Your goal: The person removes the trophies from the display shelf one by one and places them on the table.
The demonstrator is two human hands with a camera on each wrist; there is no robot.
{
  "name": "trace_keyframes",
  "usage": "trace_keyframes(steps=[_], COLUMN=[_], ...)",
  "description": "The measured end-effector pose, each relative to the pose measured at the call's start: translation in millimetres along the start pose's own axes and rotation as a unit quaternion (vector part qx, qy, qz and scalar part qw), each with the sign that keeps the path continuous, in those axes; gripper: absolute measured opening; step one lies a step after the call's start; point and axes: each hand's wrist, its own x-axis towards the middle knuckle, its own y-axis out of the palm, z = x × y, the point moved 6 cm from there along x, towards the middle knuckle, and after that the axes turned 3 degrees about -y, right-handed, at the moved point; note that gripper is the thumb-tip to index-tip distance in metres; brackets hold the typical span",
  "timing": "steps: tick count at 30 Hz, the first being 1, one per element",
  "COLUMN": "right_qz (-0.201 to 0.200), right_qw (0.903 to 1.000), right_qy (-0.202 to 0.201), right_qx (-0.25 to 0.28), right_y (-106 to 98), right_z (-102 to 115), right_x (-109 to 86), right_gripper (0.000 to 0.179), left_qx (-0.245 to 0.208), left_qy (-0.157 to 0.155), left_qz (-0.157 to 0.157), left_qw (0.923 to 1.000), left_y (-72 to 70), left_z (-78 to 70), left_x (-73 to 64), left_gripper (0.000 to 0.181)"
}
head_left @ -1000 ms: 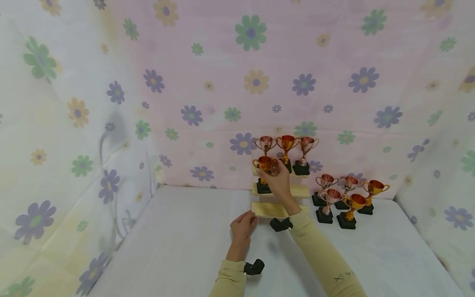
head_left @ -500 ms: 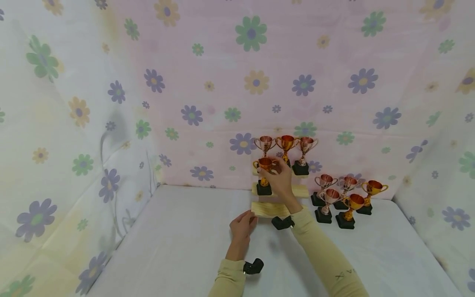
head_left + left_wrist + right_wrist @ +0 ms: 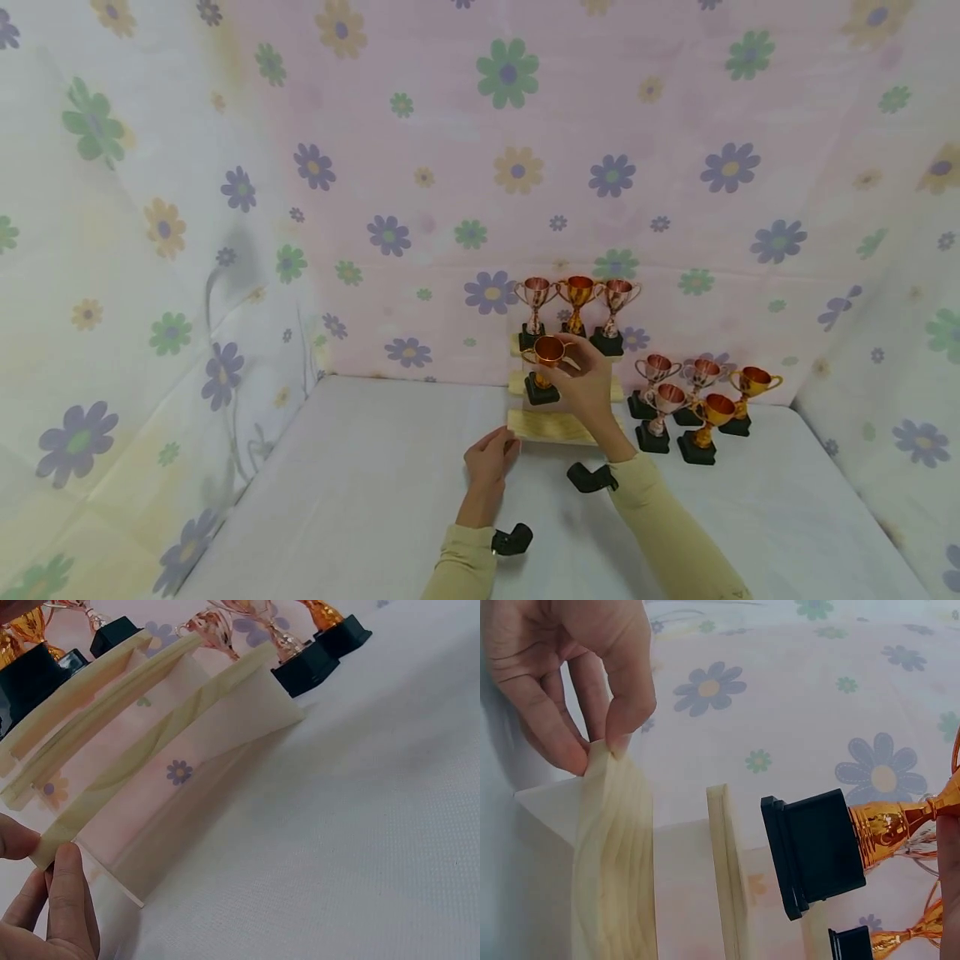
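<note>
My right hand (image 3: 588, 387) holds a small gold trophy cup (image 3: 549, 352) with two handles and a square black base. In the right wrist view the trophy's base (image 3: 814, 847) hangs apart from the steps beside it. The stand has three wooden steps on pale side panels. My left hand (image 3: 487, 458) pinches the left end of the lowest step (image 3: 543, 426); in the left wrist view the thumb is on top and fingers (image 3: 67, 892) beneath. On the top step stand a rose-gold trophy (image 3: 536, 293), a gold one (image 3: 578, 292) and another rose-gold one (image 3: 618, 294).
To the right of the stand, several gold and rose-gold trophies (image 3: 666, 400) stand upright on the white tabletop (image 3: 360, 483). Flower-patterned cloth (image 3: 420, 133) hangs behind and at both sides. Black cameras (image 3: 513, 540) sit on the wrists.
My right hand has drawn the gold trophy from over the middle step toward me and slightly right, showing more of the lowest step. The left hand has stayed at the step's end.
</note>
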Motion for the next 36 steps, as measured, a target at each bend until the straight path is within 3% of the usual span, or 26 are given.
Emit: trace_keyframes(steps=[9,15,21,36], right_qz=[0.017,0.026,0.055,0.097], right_qw=[0.9994,0.9977,0.9945,0.9743], right_qy=[0.018,0.022,0.041,0.123], right_qx=[-0.023,-0.058,-0.079,-0.162], right_y=[-34,-58,-84,-169], right_z=[-13,-7,-1,4], right_x=[-31.7,-55.5,-77.8,-128.5], right_gripper=[0.052,0.053,0.055,0.056], left_qx=[0.001,-0.004,0.001,0.006], left_qy=[0.003,0.027,0.031,0.023], left_qz=[0.000,0.006,0.005,0.012], left_qw=[1.0000,0.9996,0.9995,0.9996], left_y=[-1.2,0.0,0.7,-0.4], left_z=[1.5,-0.5,-0.8,-2.3], left_x=[0.7,-2.4,-2.7,-5.4], left_gripper=[0.032,0.028,0.030,0.034])
